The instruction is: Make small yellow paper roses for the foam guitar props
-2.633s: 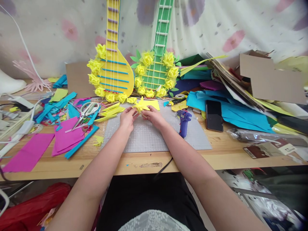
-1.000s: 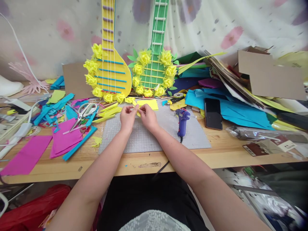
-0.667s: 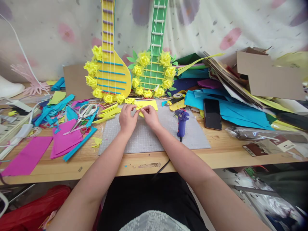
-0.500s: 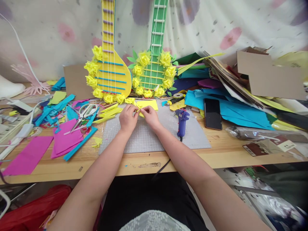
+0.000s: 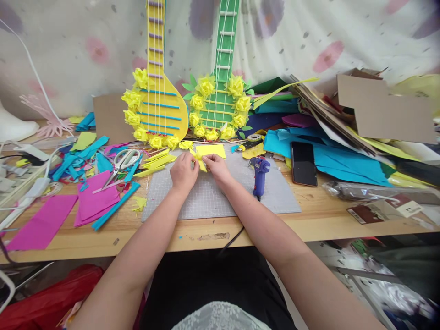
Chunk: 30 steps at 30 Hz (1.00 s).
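Note:
Over the grey cutting mat (image 5: 202, 201), a yellow paper flower (image 5: 199, 159) is pinched between my two hands, its petals sticking out between the fingers. My left hand (image 5: 184, 172) closes on its left side, and the fingers of my right hand (image 5: 216, 167) grip its right side. Just behind lies a yellow paper sheet (image 5: 215, 150). Folded yellow paper strips (image 5: 156, 161) lie left of my left hand. A purple glue gun (image 5: 260, 178) stands on the mat to the right of my right hand.
Behind, a yellow paper guitar (image 5: 167, 103) and a green one (image 5: 220, 98) lean upright, edged with yellow flowers. Scissors (image 5: 123, 160) and magenta paper (image 5: 98, 197) lie left. A phone (image 5: 304, 163) rests near blue paper (image 5: 343, 158) and stacked cardboard at right.
My fingers have shifted slightly apart around the yellow flower, and more of its petals shows between them. The glue gun and papers stay in place.

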Available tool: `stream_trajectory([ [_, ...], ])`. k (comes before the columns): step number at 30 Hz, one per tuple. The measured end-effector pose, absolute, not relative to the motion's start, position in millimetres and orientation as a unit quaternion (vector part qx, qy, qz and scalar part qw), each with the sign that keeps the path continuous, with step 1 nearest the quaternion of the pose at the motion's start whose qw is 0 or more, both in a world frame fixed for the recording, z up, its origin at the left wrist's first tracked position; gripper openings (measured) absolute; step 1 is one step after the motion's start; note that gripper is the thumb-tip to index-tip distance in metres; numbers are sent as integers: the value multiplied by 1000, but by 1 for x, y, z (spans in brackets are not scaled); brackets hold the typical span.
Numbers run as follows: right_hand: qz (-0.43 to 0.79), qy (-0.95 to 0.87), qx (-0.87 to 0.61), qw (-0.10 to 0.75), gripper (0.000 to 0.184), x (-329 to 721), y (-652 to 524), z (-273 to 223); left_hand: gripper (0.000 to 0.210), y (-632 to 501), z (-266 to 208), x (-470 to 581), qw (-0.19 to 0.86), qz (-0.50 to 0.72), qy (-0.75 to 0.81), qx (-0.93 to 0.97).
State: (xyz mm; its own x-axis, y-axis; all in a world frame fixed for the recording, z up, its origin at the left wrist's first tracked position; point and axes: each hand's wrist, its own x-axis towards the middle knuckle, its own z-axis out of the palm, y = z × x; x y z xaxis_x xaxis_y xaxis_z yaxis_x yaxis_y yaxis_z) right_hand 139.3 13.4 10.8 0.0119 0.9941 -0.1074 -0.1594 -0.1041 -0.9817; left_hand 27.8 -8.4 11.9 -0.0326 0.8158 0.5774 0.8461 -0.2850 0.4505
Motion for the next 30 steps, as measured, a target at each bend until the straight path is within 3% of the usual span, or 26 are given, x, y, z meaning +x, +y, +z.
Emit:
stream_trajectory([
  [4, 535, -473, -492, 498, 11, 139, 15, 8, 9, -8, 12, 28, 14, -396, -614, -683],
  [8, 417, -549, -539, 485, 8, 139, 11, 8, 13, -13, 19, 32, -32, -464, -589, -661],
  [11, 294, -617, -547, 484, 6, 139, 5, 11, 3, -13, 21, 37, -185, -535, -576, -589],
  [15, 176, -711, -521, 438, 10, 139, -3, 17, 18, -7, 20, 40, -435, -602, -541, -395],
  [19, 128, -754, -520, 380, 15, 139, -5, 21, 23, -5, 24, 38, -542, -609, -503, -287],
  [24, 160, -731, -503, 433, 9, 139, -7, 20, 13, -4, 27, 34, -600, -592, -480, -244],
  [30, 341, -582, -524, 519, 13, 134, -4, 12, 10, -1, 21, 29, -617, -609, -448, -220],
])
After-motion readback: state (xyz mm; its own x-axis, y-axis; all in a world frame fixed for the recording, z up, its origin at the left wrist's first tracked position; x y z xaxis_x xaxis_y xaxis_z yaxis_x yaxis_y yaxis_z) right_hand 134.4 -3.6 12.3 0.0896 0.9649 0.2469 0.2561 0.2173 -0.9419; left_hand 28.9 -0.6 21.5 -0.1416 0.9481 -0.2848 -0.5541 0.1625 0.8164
